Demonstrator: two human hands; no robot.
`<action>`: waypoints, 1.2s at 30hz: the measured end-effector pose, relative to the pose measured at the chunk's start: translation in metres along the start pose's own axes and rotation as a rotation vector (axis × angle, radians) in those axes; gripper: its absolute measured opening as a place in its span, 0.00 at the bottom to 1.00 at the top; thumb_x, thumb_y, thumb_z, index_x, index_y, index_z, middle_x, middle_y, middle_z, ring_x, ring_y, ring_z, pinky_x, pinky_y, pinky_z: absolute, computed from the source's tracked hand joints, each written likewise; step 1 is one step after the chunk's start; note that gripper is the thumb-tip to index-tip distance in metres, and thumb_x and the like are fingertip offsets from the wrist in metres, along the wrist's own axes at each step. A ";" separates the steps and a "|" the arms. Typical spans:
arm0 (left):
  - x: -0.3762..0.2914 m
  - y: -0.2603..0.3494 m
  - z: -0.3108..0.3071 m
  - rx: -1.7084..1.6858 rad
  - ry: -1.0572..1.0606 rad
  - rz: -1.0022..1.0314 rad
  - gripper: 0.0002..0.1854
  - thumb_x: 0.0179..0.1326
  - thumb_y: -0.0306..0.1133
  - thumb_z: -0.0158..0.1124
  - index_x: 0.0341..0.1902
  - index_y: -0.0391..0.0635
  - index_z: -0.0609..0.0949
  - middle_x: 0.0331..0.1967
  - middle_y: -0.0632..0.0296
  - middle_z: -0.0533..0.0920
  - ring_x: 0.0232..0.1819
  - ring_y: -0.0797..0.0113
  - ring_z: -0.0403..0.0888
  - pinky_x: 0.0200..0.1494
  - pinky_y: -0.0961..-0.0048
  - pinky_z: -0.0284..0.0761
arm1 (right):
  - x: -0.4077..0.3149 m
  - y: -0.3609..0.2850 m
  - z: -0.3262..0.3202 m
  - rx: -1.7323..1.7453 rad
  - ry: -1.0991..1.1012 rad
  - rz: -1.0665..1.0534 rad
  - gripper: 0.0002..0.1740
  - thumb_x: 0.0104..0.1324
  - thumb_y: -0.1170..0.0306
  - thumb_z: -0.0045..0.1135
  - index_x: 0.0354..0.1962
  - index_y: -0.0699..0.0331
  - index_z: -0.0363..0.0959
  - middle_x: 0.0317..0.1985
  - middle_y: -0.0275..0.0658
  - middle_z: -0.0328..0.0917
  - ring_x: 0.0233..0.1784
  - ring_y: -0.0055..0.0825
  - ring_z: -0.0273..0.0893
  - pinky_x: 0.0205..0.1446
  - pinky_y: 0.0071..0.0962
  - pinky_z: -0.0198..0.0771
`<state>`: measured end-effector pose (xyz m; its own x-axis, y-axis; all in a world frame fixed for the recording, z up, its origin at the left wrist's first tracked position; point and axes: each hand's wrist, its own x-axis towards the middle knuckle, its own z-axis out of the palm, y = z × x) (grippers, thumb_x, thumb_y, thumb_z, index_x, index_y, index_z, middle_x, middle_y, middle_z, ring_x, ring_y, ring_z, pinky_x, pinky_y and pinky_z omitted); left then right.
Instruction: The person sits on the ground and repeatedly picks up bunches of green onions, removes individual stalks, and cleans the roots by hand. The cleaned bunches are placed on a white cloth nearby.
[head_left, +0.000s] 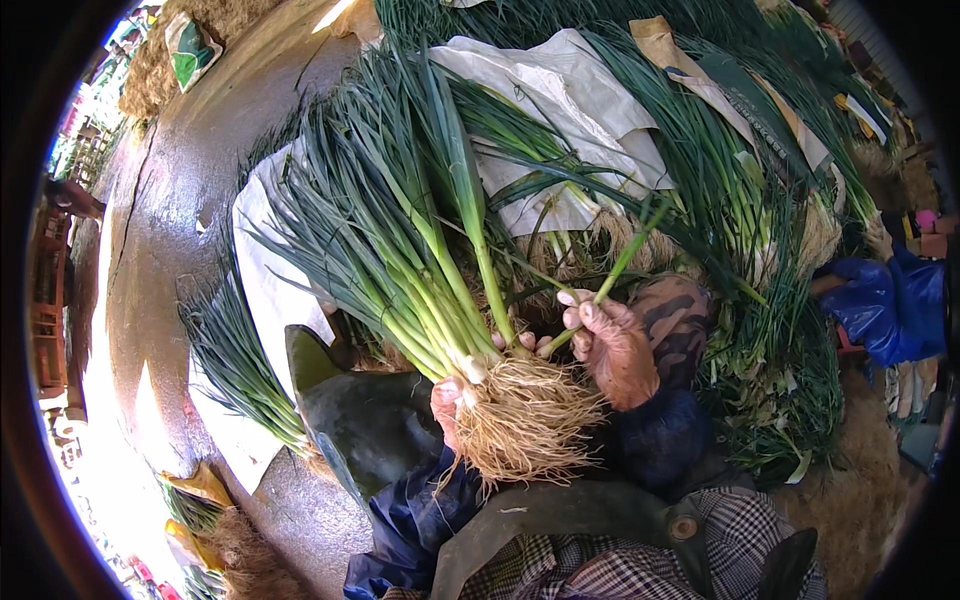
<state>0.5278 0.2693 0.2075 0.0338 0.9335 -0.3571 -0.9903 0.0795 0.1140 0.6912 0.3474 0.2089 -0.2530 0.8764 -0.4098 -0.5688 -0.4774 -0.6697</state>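
My left hand (448, 405) is around the white lower stems of a bunch of green onions (420, 300), just left of their roots. Its fingers show only in part, the palm hidden by the stems. Long pale roots (525, 424) hang towards me, and the dark green leaves fan out away from me. To the right of the bunch, my right hand (615, 349) has its fingers closed on a thin green onion stalk (628, 255), with a loose leaf also passing by the fingers. Fingertips of my left hand show at the stem bases.
White sheets (555, 97) lie over and between more green onions (720, 150) ahead. Another bunch (240, 360) rests on a white sheet at left. Trimmed leaves (787, 397) lie to the right, beside a person's blue sleeve (892, 307). Wet floor (195, 187) stretches along the left.
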 end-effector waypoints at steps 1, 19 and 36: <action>0.001 -0.001 0.004 -0.019 -0.027 -0.010 0.38 0.52 0.51 0.59 0.61 0.35 0.67 0.58 0.39 0.70 0.63 0.42 0.67 0.65 0.45 0.65 | -0.003 -0.003 0.002 0.000 0.004 0.015 0.17 0.69 0.70 0.52 0.52 0.72 0.71 0.32 0.32 0.77 0.27 0.14 0.69 0.30 0.14 0.64; -0.008 0.018 0.007 -0.147 -0.022 -0.083 0.36 0.49 0.49 0.61 0.60 0.38 0.70 0.56 0.45 0.72 0.64 0.43 0.66 0.65 0.44 0.65 | -0.027 -0.217 -0.225 -0.874 0.802 -0.136 0.24 0.68 0.68 0.52 0.59 0.69 0.63 0.45 0.40 0.76 0.32 0.24 0.75 0.33 0.20 0.73; -0.022 0.066 -0.025 -0.246 -0.466 -0.240 0.51 0.52 0.37 0.64 0.75 0.49 0.44 0.70 0.45 0.52 0.70 0.34 0.54 0.66 0.31 0.55 | 0.050 -0.036 -0.024 -0.659 -0.719 0.121 0.12 0.67 0.69 0.52 0.42 0.68 0.78 0.28 0.31 0.78 0.22 0.09 0.67 0.24 0.12 0.61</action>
<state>0.4586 0.2455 0.1996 0.2625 0.9591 0.1062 -0.9478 0.2769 -0.1582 0.7182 0.4067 0.1979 -0.8213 0.5447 -0.1697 -0.0125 -0.3145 -0.9492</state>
